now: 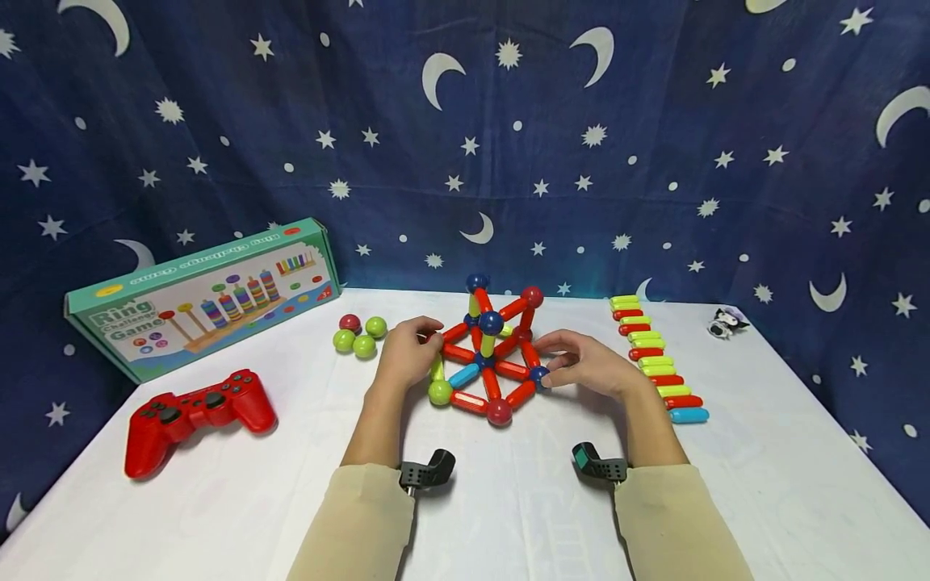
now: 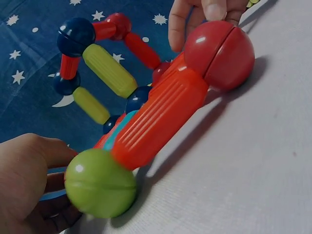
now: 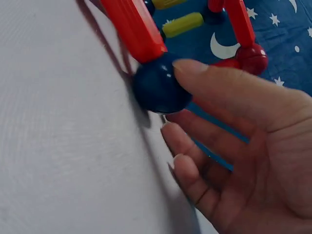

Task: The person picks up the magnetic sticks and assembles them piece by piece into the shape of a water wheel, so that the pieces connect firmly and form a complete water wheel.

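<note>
A ball-and-stick magnetic building model (image 1: 485, 362) stands on the table, a wheel of rods round a central blue ball with upright parts at the back. My left hand (image 1: 408, 353) grips its left corner; the part between thumb and fingers is hidden. Just in front of that hand is a green ball (image 2: 100, 183), joined by a red rod (image 2: 163, 117) to the red ball (image 2: 219, 55) at the front. On the right side, my right hand (image 1: 590, 362) holds the corner blue ball (image 3: 162, 84), thumb on top and other fingers curled beyond it.
Loose green balls (image 1: 365, 347) and a red ball (image 1: 350, 323) lie left of the model. A column of loose rods (image 1: 650, 355) runs along the right. Further left are a red game controller (image 1: 199, 415) and a Ring Challenge Game box (image 1: 211, 303). A small black-and-white figure (image 1: 726, 323) lies back right.
</note>
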Available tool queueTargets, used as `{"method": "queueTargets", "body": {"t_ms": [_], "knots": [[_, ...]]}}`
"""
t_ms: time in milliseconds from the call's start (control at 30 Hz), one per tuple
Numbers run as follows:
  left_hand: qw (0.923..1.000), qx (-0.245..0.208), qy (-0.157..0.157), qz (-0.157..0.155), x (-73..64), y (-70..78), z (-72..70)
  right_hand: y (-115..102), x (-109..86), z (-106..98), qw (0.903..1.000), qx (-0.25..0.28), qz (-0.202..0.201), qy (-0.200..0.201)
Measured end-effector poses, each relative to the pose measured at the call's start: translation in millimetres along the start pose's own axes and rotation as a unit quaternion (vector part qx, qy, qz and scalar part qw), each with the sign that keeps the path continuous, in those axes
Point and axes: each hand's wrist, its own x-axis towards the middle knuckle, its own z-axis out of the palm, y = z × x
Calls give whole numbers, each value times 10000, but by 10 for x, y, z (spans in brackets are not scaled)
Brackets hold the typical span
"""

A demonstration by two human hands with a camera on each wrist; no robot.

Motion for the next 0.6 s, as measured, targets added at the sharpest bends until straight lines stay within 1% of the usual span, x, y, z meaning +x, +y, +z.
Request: {"method": "queueTargets", "body": {"t_ms": [133,267,400,500,567,600], "knots": [[9999,157,48,-35,-24,5,6,44,-29,-9,9991,-90,6,416],[9996,262,3,-86,-27,-12,17,60,-38,-9,9985,-94,-35,544],[9993,316,73,-183,-12,-28,1,45,-15,-1,9979,-104,-90,638],[9989,322,251,-241,-12,-25,-22,29,9,9,9977,-60,-176,652],[9983,187,515,-218,-13,-8,-24,24,19,12,9978,3,-175,646],[9974,33,701,-184,-14,16,-20,25,21,10,9978,16,-167,647]]}}
